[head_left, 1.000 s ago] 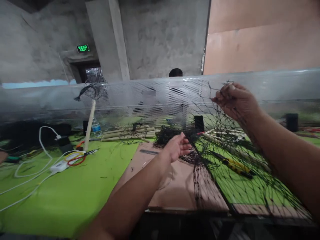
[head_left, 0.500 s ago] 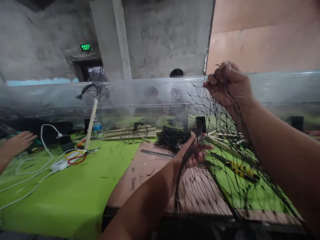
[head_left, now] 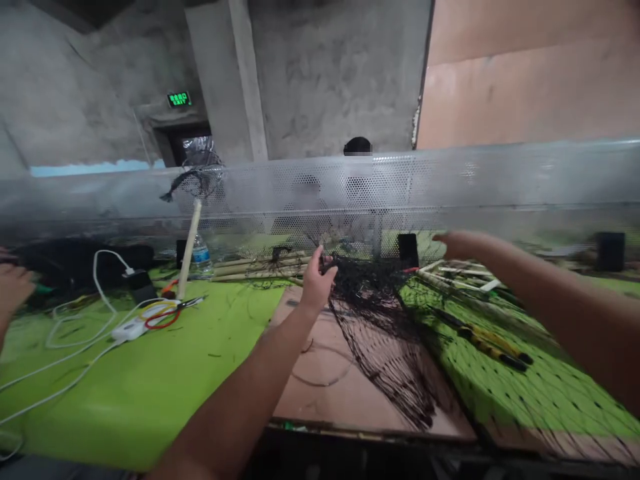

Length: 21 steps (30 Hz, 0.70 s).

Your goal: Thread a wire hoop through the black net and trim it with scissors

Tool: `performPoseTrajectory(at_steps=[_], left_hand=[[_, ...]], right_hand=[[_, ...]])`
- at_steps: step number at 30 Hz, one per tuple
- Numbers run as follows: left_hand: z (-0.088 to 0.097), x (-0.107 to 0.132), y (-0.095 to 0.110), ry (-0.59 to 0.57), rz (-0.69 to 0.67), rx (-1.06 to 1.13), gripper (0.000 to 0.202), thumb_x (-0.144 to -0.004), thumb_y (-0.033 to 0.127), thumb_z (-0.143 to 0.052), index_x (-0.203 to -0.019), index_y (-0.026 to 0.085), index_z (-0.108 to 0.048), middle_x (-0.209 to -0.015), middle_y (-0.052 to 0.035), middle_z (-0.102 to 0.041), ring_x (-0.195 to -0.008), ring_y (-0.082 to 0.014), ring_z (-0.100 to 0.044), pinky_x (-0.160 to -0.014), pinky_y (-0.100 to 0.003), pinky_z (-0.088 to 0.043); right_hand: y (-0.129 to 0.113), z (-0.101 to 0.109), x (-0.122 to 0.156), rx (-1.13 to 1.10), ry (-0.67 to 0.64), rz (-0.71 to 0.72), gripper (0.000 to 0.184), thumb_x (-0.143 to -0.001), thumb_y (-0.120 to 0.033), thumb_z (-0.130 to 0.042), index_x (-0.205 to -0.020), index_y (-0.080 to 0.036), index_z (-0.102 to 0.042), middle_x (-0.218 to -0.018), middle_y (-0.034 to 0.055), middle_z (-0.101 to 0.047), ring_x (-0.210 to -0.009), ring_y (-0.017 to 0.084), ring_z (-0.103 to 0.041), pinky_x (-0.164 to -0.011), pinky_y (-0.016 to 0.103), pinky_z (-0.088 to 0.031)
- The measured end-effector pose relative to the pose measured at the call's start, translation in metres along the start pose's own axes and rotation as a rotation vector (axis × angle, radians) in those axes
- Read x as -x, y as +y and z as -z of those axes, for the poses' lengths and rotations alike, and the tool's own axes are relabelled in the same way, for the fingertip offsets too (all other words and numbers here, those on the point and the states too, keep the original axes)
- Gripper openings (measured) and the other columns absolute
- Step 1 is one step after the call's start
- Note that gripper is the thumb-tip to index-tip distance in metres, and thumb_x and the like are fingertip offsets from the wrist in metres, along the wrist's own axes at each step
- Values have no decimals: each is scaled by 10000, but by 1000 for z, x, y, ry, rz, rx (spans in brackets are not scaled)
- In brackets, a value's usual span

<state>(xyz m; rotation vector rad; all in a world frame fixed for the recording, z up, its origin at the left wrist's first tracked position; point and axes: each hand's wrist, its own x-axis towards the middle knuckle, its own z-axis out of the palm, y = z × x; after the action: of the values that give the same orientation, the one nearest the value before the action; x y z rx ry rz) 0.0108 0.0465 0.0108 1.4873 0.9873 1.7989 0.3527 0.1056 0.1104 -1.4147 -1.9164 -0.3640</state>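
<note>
Concrete walls and a perforated metal screen (head_left: 320, 180) close off the far side of a long green worktable (head_left: 125, 380), whose near edge runs along the bottom of the view. A brown board (head_left: 325, 393) lies on the table, and a black net (head_left: 370, 293) sits bunched at the board's far end, its mesh fanning toward the near edge and across the green surface to the right. The left hand (head_left: 317, 280) stands open with fingers raised, just touching the edge of the bunched net, with nothing clearly pinched. The right hand (head_left: 465, 245) is open and empty, reaching flat above the net's far right side. Open table stretches left of the board, bounded by a white cable (head_left: 100, 280) and a white power adapter (head_left: 127, 330). A yellow-handled screwdriver (head_left: 493, 347) lies under the mesh at right. A co-worker's hand (head_left: 13, 287) rests at the far left edge. Compared with the earlier view, the right hand has let go of the net it held clenched high up, and the mesh has dropped onto the table. The left hand has moved from under the mesh to its edge.
</note>
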Motion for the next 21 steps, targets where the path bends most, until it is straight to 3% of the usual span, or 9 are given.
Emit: performPoseTrajectory(at_steps=[2,4,7,10,13,15,18,21], left_hand=[[2,9,-8,-54,-150,-174,572,-753,192,-637,-1304,226,-487,-1168,-87,-608,-865,-159,-614,-723,-253,-509],[3,17,-13,-112,-289,-285,495,-779,192,-610,-1265,237,-526,-1219,-83,-590,-1113,-204,-541,-928,-319,-445],[4,25,-16,-152,-412,-375,431,-832,202,-546,-1260,247,-528,-1240,-84,-579,-1185,-205,-499,-1033,-358,-362],[2,33,-18,-229,-449,-456,414,-844,216,-533,-1255,258,-536,-1260,-75,-571,-1217,-219,-476,-1057,-375,-342],[2,40,-22,-296,-456,-501,405,-838,235,-545,-1240,278,-553,-1261,-60,-567,-1217,-224,-478,-1065,-382,-345],[3,43,-24,-296,-467,-529,411,-830,273,-565,-1241,276,-555,-1275,-68,-547,-1229,-231,-465,-1067,-390,-347],[6,45,-25,-281,-519,-566,456,-808,334,-602,-1253,246,-550,-1291,-98,-515,-1252,-247,-431,-1070,-404,-338],[6,46,-25,-248,-568,-543,438,-812,340,-601,-1233,226,-568,-1231,-110,-540,-1195,-236,-470,-1032,-394,-378]], right_hand=[[-18,-10,10,41,-45,-21,205,-626,-172,-696,-829,-164,-715,-796,137,-672,-754,304,-616,-694,510,-482],[-48,-11,21,49,-45,13,488,-658,-209,-692,-1142,-226,-636,-1126,156,-621,-1011,373,-563,-826,568,-439],[-102,-7,38,-165,-1,179,683,-756,-393,-653,-1381,-292,-398,-1386,103,-445,-1254,343,-403,-1001,525,-363],[-142,-14,48,-440,-73,303,894,-730,-442,-688,-1461,-342,-184,-1429,64,-403,-1289,304,-378,-1026,482,-364],[-154,-35,52,-567,-6,310,927,-663,-424,-752,-1442,-283,-269,-1274,91,-550,-1194,288,-470,-1016,460,-358],[-150,-52,53,-697,-41,236,758,-679,-429,-736,-1348,-233,-439,-947,65,-667,-920,240,-600,-858,409,-461],[-138,-71,60,-831,-103,63,376,-726,-475,-670,-970,-189,-674,-597,-2,-579,-535,146,-512,-551,310,-437],[-128,-78,70,-869,-89,26,289,-738,-476,-649,-756,-189,-678,-571,-11,-544,-508,119,-453,-505,279,-368]])
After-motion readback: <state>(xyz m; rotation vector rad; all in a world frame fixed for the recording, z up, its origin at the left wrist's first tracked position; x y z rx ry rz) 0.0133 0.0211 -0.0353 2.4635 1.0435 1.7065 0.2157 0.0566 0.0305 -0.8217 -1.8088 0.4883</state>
